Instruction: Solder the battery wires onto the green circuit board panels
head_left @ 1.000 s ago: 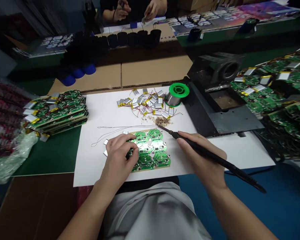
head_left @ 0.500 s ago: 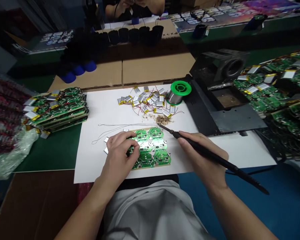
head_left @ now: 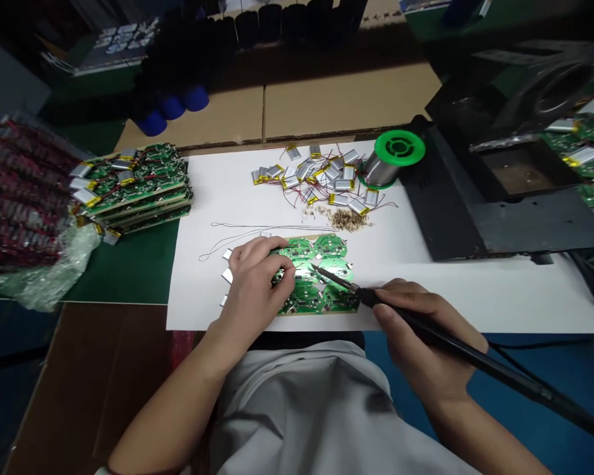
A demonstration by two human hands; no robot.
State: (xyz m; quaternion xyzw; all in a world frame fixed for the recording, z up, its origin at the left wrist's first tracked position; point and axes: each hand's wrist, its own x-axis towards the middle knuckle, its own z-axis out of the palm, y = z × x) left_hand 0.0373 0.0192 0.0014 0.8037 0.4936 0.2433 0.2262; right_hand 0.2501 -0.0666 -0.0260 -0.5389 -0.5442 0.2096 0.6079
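My right hand (head_left: 426, 330) is wrapped round the black handle of a soldering iron (head_left: 440, 336). The iron's tip points left, over the middle of a green circuit board panel (head_left: 334, 247); contact cannot be made out. My left hand (head_left: 257, 277) rests on the panel's left part, thumb and forefinger pinched together; what they hold, if anything, is hidden. Thin wire (head_left: 277, 225) lies on the white sheet (head_left: 202, 191) beyond the left hand. Small silver cells (head_left: 226, 276) poke out left of that hand.
Behind the panel lie loose battery cells (head_left: 334, 173), brown crumbs (head_left: 350, 220) and a green solder spool (head_left: 400, 148). Stacked boards (head_left: 143, 185) and bubble wrap (head_left: 54, 270) are at left. A black metal stand (head_left: 475, 224) is at right, a cardboard sheet (head_left: 346, 99) behind.
The iron's tip has moved from beside the brown crumbs, toward me, to over the panel. My left hand keeps its pinch on the panel. The camera view has shifted.
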